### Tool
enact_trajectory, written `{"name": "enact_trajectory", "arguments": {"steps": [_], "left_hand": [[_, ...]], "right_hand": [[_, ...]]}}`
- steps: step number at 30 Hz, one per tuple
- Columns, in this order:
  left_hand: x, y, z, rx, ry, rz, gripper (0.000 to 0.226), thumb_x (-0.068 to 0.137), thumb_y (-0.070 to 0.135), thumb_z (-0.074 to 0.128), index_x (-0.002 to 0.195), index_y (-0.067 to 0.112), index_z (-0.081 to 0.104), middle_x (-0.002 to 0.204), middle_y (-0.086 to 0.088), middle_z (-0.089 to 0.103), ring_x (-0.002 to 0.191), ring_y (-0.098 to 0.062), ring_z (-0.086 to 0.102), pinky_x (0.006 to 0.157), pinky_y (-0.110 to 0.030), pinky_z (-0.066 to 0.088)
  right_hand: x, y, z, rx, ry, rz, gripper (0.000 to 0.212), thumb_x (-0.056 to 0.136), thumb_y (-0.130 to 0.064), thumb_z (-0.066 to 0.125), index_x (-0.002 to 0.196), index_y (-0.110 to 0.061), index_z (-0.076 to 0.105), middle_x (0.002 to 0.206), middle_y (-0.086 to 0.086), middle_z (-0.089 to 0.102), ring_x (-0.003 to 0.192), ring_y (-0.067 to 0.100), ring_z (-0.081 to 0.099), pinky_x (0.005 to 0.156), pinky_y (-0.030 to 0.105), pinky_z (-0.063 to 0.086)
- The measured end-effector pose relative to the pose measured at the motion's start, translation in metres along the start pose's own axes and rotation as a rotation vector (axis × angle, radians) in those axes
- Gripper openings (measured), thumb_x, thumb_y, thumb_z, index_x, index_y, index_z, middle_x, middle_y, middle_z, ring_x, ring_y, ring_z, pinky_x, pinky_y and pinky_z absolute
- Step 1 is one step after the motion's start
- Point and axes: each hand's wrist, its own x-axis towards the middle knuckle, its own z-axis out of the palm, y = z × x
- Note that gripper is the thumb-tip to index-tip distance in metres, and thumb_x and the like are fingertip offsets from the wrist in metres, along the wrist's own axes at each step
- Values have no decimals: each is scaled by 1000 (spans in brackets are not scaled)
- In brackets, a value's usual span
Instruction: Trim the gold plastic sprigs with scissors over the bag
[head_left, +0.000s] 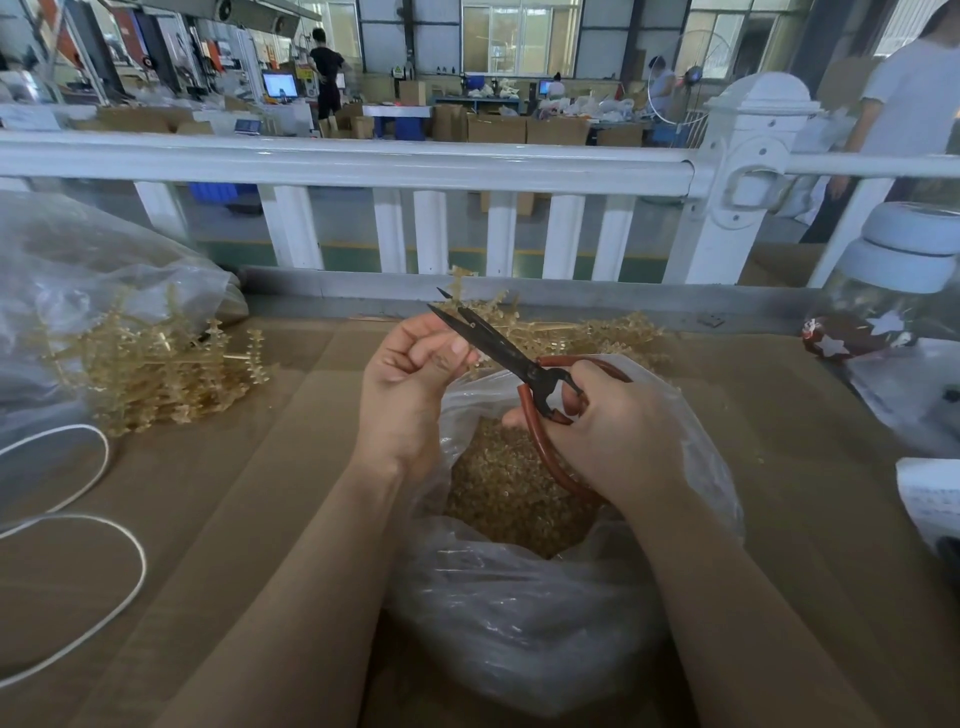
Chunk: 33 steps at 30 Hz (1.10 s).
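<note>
Black-bladed scissors (511, 358) run diagonally, tips aimed up-left and away, red-brown loop handles low-right, blades slightly parted. Right hand (605, 426) curls fingers through handles, back of hand up. Left hand (410, 379), fingers curled with palm toward camera, pinches gold sprig (460, 291) standing upright between blade tips. Both hover above open clear plastic bag (524, 613) holding gold trimmings (511, 493) on cardboard-covered table (244, 493). Untrimmed sprig pile (156, 364) lies left.
</note>
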Motion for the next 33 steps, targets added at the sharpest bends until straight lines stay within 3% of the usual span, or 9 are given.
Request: {"name": "enact_trajectory", "arguments": {"steps": [6, 14, 19, 24, 27, 33], "left_hand": [[2, -1, -2, -2, -10, -2, 26, 76, -2, 64, 101, 1, 58, 74, -2, 72, 66, -9, 64, 70, -19, 55], [1, -2, 0, -28, -23, 28, 28, 74, -5, 64, 102, -1, 59, 71, -1, 72, 67, -10, 69, 66, -21, 55], [4, -3, -4, 82, -20, 82, 32, 78, -10, 64, 109, -4, 56, 68, -4, 71, 64, -15, 69, 65, -28, 57], [8, -5, -9, 170, -18, 121, 37, 78, -8, 67, 114, -5, 55, 72, -2, 73, 69, -16, 71, 71, -30, 57], [8, -6, -10, 159, -29, 124, 41, 77, -5, 68, 116, -5, 54, 73, -2, 74, 70, -15, 71, 72, -30, 57], [9, -5, -13, 124, -40, 93, 43, 76, -1, 68, 117, -2, 56, 75, -2, 74, 71, -14, 70, 75, -31, 56]], "right_hand": [[0, 1, 1, 31, -22, 0, 61, 74, -89, 41, 63, -29, 42, 53, -17, 38, 45, 3, 36, 47, 13, 25], [1, 5, 2, -1, -5, -9, 75, 73, -96, 27, 68, -26, 53, 58, -13, 50, 50, 7, 47, 48, 23, 46], [2, 3, 0, -14, -31, 27, 71, 71, -95, 26, 69, -29, 52, 60, -17, 48, 51, 2, 44, 49, 13, 39], [2, 0, -4, -28, -105, 47, 69, 66, -93, 33, 71, -27, 54, 61, -14, 51, 54, 4, 48, 52, 11, 37], [2, -3, -8, -52, -90, 29, 60, 69, -90, 37, 66, -31, 47, 58, -16, 45, 50, 1, 42, 48, 9, 27], [4, -4, -5, -10, -116, 46, 71, 67, -93, 31, 66, -25, 51, 56, -14, 46, 49, 5, 43, 48, 18, 38]]}}
